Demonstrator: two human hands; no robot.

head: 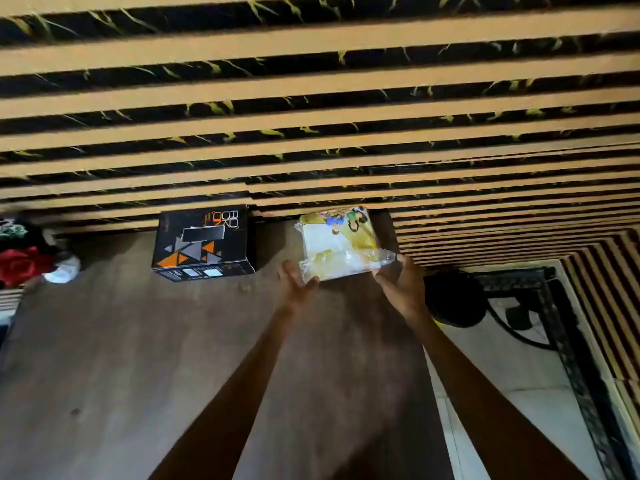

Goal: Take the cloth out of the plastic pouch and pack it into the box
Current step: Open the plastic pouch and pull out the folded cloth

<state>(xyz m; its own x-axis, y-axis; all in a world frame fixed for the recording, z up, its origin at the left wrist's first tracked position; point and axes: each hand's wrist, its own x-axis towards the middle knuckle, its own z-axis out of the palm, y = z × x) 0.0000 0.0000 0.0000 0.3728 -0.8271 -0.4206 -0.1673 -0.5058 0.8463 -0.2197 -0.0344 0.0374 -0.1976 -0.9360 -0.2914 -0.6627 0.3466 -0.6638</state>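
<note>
Both hands grip the near edge of the plastic pouch [337, 242] on the worktop [138, 341], left hand [298, 277] and right hand [398, 280] at either corner, cloth still inside. The closed box [204, 242] stands just beside. Next, likely: opening the pouch.

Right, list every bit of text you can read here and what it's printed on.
"BOX", upside down, in large letters on top of the black box.
Small print on the box's front face: too small to read.
Plastic pouch: cartoon picture only, no readable words.
</note>
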